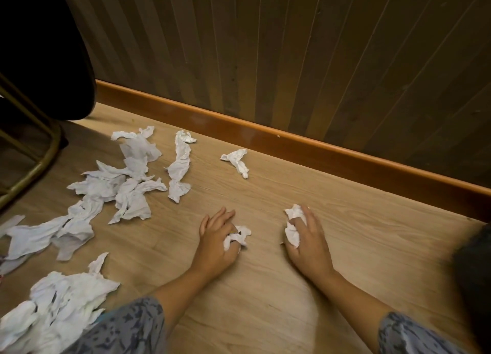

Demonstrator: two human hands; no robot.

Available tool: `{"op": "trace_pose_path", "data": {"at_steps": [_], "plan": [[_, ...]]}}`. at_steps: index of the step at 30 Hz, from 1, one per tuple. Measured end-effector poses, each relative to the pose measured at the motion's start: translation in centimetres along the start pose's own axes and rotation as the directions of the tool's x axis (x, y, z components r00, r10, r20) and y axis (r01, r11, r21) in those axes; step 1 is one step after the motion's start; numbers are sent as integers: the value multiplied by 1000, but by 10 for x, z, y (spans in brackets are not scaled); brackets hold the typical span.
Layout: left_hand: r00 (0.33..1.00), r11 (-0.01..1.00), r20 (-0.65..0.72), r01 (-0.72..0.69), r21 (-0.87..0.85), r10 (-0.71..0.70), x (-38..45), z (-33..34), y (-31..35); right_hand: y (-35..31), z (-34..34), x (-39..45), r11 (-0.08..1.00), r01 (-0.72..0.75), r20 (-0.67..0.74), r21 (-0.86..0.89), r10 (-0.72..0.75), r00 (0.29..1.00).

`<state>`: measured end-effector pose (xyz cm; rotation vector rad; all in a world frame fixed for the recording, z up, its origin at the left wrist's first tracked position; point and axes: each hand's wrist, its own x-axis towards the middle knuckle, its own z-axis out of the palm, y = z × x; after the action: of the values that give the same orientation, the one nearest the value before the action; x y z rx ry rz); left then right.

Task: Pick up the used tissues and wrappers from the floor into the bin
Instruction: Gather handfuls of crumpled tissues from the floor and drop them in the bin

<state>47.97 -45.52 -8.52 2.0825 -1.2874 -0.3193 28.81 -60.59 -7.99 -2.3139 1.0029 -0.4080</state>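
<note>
From the head camera, both hands are down on the wooden floor (265, 287). The left hand (216, 243) has its fingers curled round a small crumpled tissue (237, 238), gripping it. The right hand (305, 240) clutches another white wad (293, 227) under its fingers. Loose tissues lie scattered to the left: a long twisted one (180, 167), a small one (236, 161) near the skirting board (292, 141), a big heap (111, 183). The bin can't be made out.
</note>
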Motion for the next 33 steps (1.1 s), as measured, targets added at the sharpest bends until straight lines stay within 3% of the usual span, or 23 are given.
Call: {"op": "trace_pose_path", "data": {"at_steps": [4, 8, 14, 20, 24, 28, 33], "plan": [[1000, 999, -24, -13, 48, 14, 3, 3, -5, 0, 0, -5, 982, 182, 104, -54, -176, 979], [990, 982, -101, 79, -173, -97, 19, -2, 6, 5, 4, 4, 966, 256, -49, -36, -257, 965], [936, 912, -199, 209, -353, -292, 84, -6, 17, 14, 7, 45, 994, 106, -116, -18, -107, 987], [850, 842, -194, 402, -359, -489, 144, 7, 15, 21, 11, 65, 986, 133, -120, -105, -145, 982], [898, 941, -295, 280, -187, -326, 159, 18, 13, 17, 7, 64, 986, 130, -123, -103, -142, 982], [989, 981, -76, 136, 137, -127, 166, 32, 2, 14, 5, 63, 983, 157, -153, -96, -170, 973], [986, 1000, -166, 24, 8, -22, 130, 38, 15, 15, 6, 61, 989, 111, -168, -95, -126, 978]]}}
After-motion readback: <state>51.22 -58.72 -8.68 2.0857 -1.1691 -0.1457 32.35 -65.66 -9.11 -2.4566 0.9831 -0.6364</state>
